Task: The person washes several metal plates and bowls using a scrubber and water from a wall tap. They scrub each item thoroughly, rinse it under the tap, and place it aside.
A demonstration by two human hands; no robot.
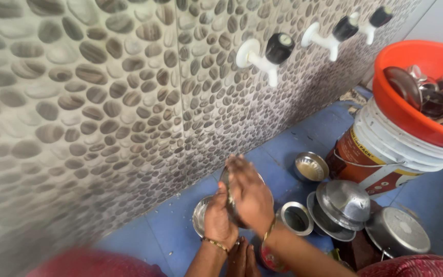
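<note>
Okay, head view only, looking down at a blue floor [180, 225] against a pebble-pattern tiled wall [103, 92]. Left hand [219, 218] curls its fingers around the lower edge of a steel plate [227, 185], holding it tilted up on edge; bangle on that wrist. Right hand [251, 197] lies flat with fingers together, palm pressed against the plate's face, covering most of it; bangle on that wrist too. The plate sits between the two hands, above a small steel bowl [199, 215] that rests on the floor just below and left of the left hand. Toes of a foot [244, 259] show under the wrists.

Right of the hands: a round steel container [297, 218] standing open side up, near the right forearm. Further back, a shallow steel bowl [310, 166] on the floor. Beside it, an upturned steel pot [345, 201] stacked on other steel plates, and a steel lid or pan [398, 232] at the right, touching that pile.

Behind them, a white and orange plastic bucket [380, 149] carries an orange plastic tub [411, 102] full of steel utensils [437, 92]. Three white wall taps with black knobs [278, 51] jut from the wall above. Red cloth [93, 264] at the bottom edge, blurred.
</note>
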